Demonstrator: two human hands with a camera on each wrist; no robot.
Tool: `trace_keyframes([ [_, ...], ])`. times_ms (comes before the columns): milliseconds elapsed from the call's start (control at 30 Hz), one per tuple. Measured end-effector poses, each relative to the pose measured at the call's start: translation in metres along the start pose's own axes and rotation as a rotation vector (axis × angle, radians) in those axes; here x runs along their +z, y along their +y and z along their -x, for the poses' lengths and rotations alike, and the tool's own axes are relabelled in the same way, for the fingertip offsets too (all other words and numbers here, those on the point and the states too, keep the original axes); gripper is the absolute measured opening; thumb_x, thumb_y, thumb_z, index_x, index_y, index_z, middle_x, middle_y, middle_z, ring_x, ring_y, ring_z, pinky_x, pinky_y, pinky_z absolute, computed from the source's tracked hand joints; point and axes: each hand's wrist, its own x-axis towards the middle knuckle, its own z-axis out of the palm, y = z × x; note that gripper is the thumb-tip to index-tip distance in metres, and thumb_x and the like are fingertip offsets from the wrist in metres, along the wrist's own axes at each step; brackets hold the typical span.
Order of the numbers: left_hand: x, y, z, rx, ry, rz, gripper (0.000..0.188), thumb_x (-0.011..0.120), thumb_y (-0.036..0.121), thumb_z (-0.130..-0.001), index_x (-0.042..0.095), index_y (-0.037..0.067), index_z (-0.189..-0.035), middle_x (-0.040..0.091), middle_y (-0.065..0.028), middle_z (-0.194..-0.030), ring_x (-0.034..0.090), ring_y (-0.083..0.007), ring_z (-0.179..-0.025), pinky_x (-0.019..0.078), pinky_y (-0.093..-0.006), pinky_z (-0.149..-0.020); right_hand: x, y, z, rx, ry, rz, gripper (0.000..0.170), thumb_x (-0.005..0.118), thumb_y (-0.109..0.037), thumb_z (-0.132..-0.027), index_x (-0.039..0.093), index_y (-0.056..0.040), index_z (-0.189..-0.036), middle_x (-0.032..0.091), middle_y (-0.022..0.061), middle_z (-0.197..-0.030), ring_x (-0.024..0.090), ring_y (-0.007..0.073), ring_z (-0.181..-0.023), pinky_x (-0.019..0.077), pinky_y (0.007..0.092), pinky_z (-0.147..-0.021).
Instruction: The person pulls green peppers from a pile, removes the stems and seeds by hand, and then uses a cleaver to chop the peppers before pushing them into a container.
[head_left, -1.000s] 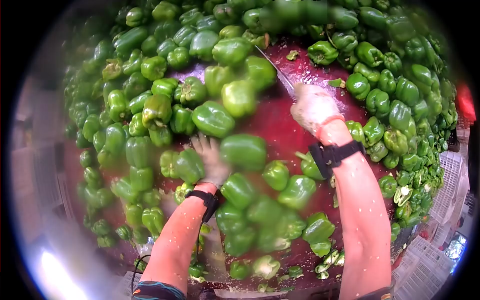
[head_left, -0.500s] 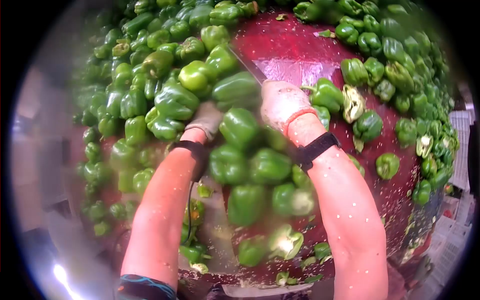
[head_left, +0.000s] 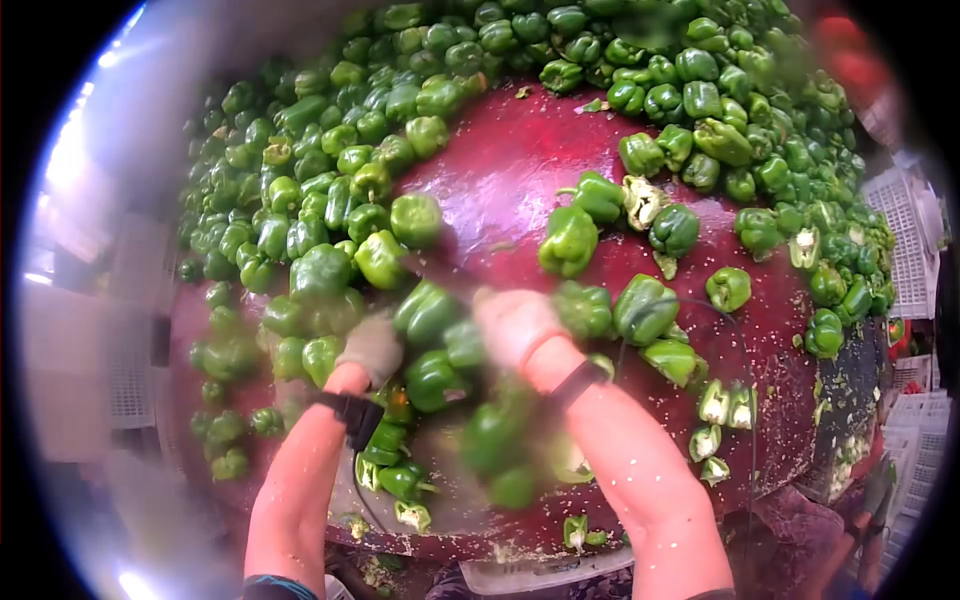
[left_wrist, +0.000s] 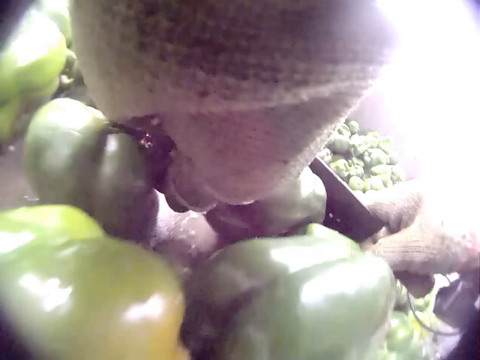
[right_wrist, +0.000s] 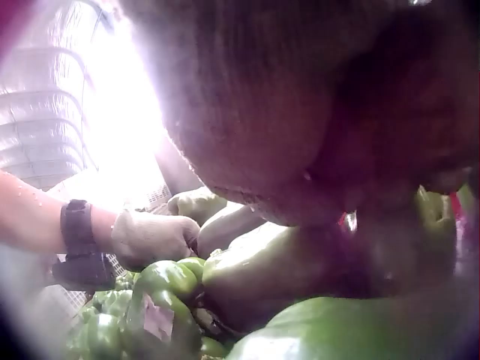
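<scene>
Both hands wear pale gloves, with several green peppers (head_left: 426, 312) bunched between them. My left hand (head_left: 372, 348) is at the left side of that bunch, blurred; its glove (left_wrist: 225, 82) fills the top of the left wrist view, fingers down by a pepper (left_wrist: 300, 292). In the right wrist view, the left hand (right_wrist: 154, 238) touches the peppers from the far side. My right hand (head_left: 515, 325) is at the bunch's right side. The left wrist view shows the right hand (left_wrist: 427, 232) gripping a knife, its blade (left_wrist: 345, 202) pointing toward the left hand.
Piles of green peppers cover the left, back and right of the red surface (head_left: 540, 130). Cut peppers (head_left: 714, 402) lie near the right front. White crates (head_left: 900, 240) stand beyond the right edge, and a pale container rim (head_left: 545, 577) shows at the front.
Both hands have come down toward the front edge, the right also leftward, with peppers moving between them. The camera view has shifted, showing more of the back pile.
</scene>
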Motion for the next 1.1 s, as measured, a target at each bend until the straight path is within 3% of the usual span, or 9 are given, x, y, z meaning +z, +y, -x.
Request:
trace_keyframes([
  [167,0.014,-0.020,0.052,0.143,0.083,-0.093,0.040,0.057,0.010,-0.077,0.065,0.003,-0.116,0.057,-0.0156,-0.132,0.045,-0.0380,-0.130,0.0356,-0.0438,-0.112,-0.008,-0.027,0.034,0.033,-0.144,-0.184,0.027,0.044,-0.014,-0.095,0.063,0.0000,-0.109,0.073,0.0202,-0.094,0.072,0.0360,-0.089,0.0579,0.0466,-0.072],
  [333,0.014,-0.029,0.076,0.167,0.234,0.018,0.044,0.059,0.005,-0.074,0.062,0.004,-0.118,0.057,-0.0165,-0.130,0.047,-0.0387,-0.126,0.0373,-0.0452,-0.109,-0.003,-0.045,0.055,-0.084,-0.296,-0.030,0.035,0.046,-0.013,-0.096,0.054,-0.0029,-0.128,0.073,0.0127,-0.101,0.072,0.0310,-0.090,0.0561,0.0509,-0.068],
  [467,0.011,-0.007,0.082,0.232,0.487,0.153,0.045,0.059,0.000,-0.073,0.061,0.004,-0.118,0.058,-0.0178,-0.125,0.050,-0.0398,-0.120,0.0402,-0.0460,-0.105,-0.009,-0.013,0.094,-0.005,0.073,-0.071,0.027,0.045,-0.011,-0.096,0.053,-0.0018,-0.120,0.070,0.0103,-0.089,0.071,0.0254,-0.076,0.0559,0.0390,-0.059],
  [533,-0.008,0.031,0.089,0.285,0.502,0.254,0.041,0.062,0.001,-0.077,0.060,0.002,-0.117,0.059,-0.0175,-0.123,0.050,-0.0390,-0.120,0.0417,-0.0467,-0.104,-0.044,0.014,0.113,0.140,0.036,0.113,0.024,0.043,-0.012,-0.096,0.051,-0.0012,-0.116,0.066,0.0110,-0.081,0.067,0.0237,-0.065,0.0532,0.0367,-0.053],
  [567,-0.011,0.049,0.086,0.327,0.510,0.293,0.044,0.064,0.001,-0.077,0.059,0.002,-0.121,0.059,-0.0170,-0.124,0.051,-0.0378,-0.120,0.0416,-0.0455,-0.104,-0.038,0.043,0.120,0.130,0.312,0.254,0.025,0.044,-0.013,-0.095,0.050,-0.0006,-0.116,0.064,0.0097,-0.075,0.066,0.0260,-0.061,0.0525,0.0364,-0.052],
  [700,-0.016,0.119,0.056,0.497,0.529,0.368,0.058,0.076,0.010,-0.077,0.055,0.003,-0.131,0.058,-0.0167,-0.128,0.051,-0.0363,-0.124,0.0406,-0.0437,-0.107,-0.076,0.144,0.111,0.634,0.329,0.060,0.022,0.046,-0.014,-0.094,0.060,-0.0015,-0.106,0.068,0.0165,-0.085,0.069,0.0325,-0.080,0.0556,0.0426,-0.071],
  [800,-0.029,0.178,0.025,0.510,0.388,0.316,0.065,0.078,0.018,-0.076,0.053,0.004,-0.134,0.050,-0.0181,-0.140,0.045,-0.0376,-0.131,0.0372,-0.0457,-0.111,-0.074,0.214,0.104,0.771,0.318,-0.086,0.022,0.056,-0.010,-0.082,0.066,0.0028,-0.097,0.067,0.0291,-0.099,0.065,0.0429,-0.096,0.0520,0.0468,-0.088],
  [867,-0.032,0.211,0.011,0.450,0.231,0.271,0.071,0.079,0.024,-0.073,0.051,0.008,-0.137,0.044,-0.0182,-0.146,0.043,-0.0375,-0.133,0.0363,-0.0461,-0.112,-0.068,0.224,0.102,0.734,0.186,-0.043,0.025,0.054,-0.010,-0.084,0.069,-0.0001,-0.100,0.068,0.0259,-0.104,0.066,0.0414,-0.099,0.0524,0.0462,-0.089],
  [1100,-0.017,0.235,0.007,0.263,-0.087,0.175,0.083,0.079,0.030,-0.063,0.048,0.015,-0.139,0.045,-0.0174,-0.142,0.046,-0.0371,-0.129,0.0428,-0.0445,-0.106,-0.055,0.143,0.125,0.454,-0.073,0.011,0.021,0.053,-0.008,-0.086,0.061,0.0020,-0.103,0.071,0.0232,-0.096,0.071,0.0361,-0.090,0.0566,0.0456,-0.079],
])
